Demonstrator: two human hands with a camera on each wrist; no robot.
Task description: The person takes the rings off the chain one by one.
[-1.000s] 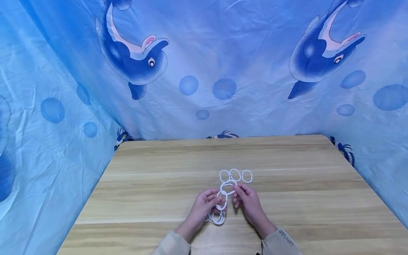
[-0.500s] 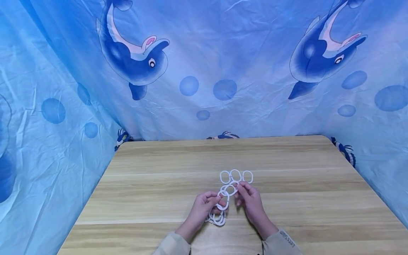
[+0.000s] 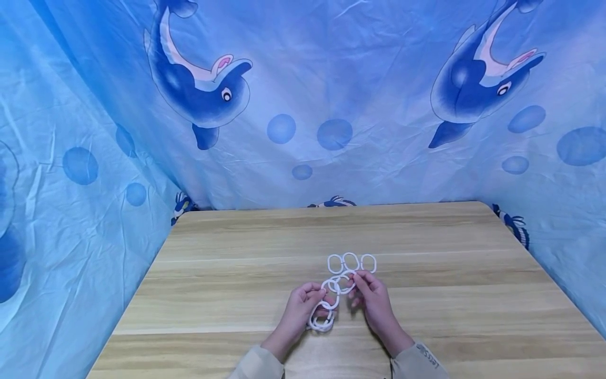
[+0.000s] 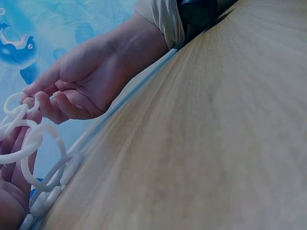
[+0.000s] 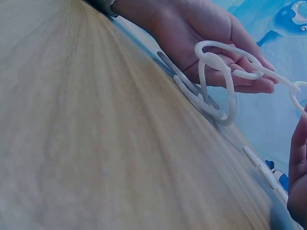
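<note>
White plastic C-shaped rings, like shower curtain rings, are linked in a chain between my hands in the head view. My left hand (image 3: 299, 308) pinches one oval ring (image 3: 338, 299) with thumb and fingers. Further linked rings (image 3: 322, 329) dangle below it, down to the tabletop in the right wrist view. At the chain's other end, my right hand (image 3: 373, 299) pinches another ring (image 3: 347, 291) between thumb and forefinger. The right wrist view shows a gap in the ring (image 5: 247, 75) at my left fingers. Thumb and fingertips cover part of each held ring.
Several loose white rings (image 3: 375, 263) lie in a row on the wooden table (image 3: 227, 273), just beyond my hands. A blue curtain (image 3: 303, 95) with dolphin pictures hangs behind the table and along its sides.
The ring in my left hand has tilted, and the hanging rings below it have shifted and bunched together. My right hand has moved slightly right with its ring.
</note>
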